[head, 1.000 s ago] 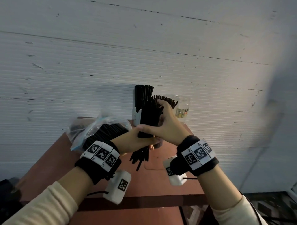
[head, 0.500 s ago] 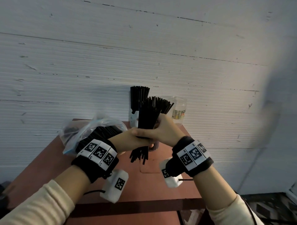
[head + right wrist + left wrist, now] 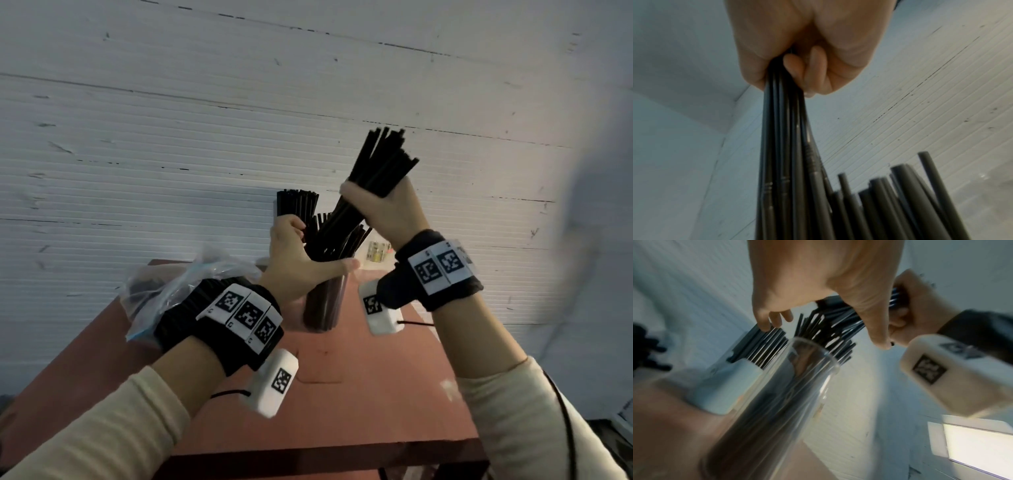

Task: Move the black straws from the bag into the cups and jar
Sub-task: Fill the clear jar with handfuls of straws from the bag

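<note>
**Bundle going into the clear cup**

Since the earlier frames the right hand (image 3: 387,209) has been rising and tilting away from the left, so the bundle of black straws (image 3: 373,174) that both hands were clasping together is now slanting down from the right fist alone. That fist is wrapping tightly around the bundle's middle, with the upper ends fanning above the knuckles and the lower ends reaching in among straws already standing in the clear cup (image 3: 323,305) just below it.

The left hand (image 3: 294,260) is sitting at the cup's mouth, thumb stretching out across the front and fingers loosely curling against the tops of the standing straws; it is steadying them and gripping nothing. Just beyond its fingers a white cup (image 3: 725,386) is already holding a tight upright clump. The jar (image 3: 378,251) is standing past the right wrist, mostly hidden, and the crinkled plastic bag (image 3: 178,287) is lying beside the left wrist on the reddish counter (image 3: 394,394), with more straws inside.

The step in hand looks like feeding this bundle into the clear cup. Next, I judge, the right hand needs to straighten the bundle and loosen gradually, since thin, smooth, stiff tubes are likely to splay over the rim or nudge the light cup.
</note>
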A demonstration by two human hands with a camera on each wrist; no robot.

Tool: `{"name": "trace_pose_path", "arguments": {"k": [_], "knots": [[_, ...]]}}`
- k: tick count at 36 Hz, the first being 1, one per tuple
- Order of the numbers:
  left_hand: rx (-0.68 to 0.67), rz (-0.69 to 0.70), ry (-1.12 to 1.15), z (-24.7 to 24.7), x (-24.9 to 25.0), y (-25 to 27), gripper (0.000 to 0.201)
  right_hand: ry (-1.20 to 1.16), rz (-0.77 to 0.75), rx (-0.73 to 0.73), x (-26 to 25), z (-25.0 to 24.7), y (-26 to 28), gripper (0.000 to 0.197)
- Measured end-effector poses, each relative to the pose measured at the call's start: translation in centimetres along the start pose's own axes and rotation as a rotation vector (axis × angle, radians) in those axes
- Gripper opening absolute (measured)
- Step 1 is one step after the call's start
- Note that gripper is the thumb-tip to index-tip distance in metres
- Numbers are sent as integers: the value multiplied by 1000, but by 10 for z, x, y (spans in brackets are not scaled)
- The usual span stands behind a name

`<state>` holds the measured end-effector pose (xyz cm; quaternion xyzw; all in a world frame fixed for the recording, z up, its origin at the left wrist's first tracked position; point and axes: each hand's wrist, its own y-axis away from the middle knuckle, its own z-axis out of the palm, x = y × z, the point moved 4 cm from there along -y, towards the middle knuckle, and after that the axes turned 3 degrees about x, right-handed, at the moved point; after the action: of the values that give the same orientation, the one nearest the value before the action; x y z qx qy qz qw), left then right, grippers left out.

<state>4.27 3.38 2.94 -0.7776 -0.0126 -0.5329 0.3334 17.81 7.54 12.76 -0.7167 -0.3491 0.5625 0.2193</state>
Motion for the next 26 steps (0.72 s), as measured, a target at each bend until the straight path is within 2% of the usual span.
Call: {"name": "trace_pose_path", "arguments": {"k": [3,6,8,10,14,17,26], "knots": [[-30,-117,0,8,-15,-10,115,-26,42,70,4,-12,-18,18],[-171,-205,54,19,-25,-19,142,-68,105,100,12,-18,-32,18],[-244,-238,71,25,-30,-24,147,-92,138,102,17,-18,-40,20],[-256,-248,66,28,-33,-28,140,-93,168,95,22,-17,-46,20],[-286,-265,52,29,-35,-30,103,-9,215,77,38,-16,-52,22],[-303,-241,-1,26,-38,-31,85,43,225,81,50,-20,-54,20],[-292,-221,-36,24,-45,-33,78,171,143,14,54,-18,-58,23]]}}
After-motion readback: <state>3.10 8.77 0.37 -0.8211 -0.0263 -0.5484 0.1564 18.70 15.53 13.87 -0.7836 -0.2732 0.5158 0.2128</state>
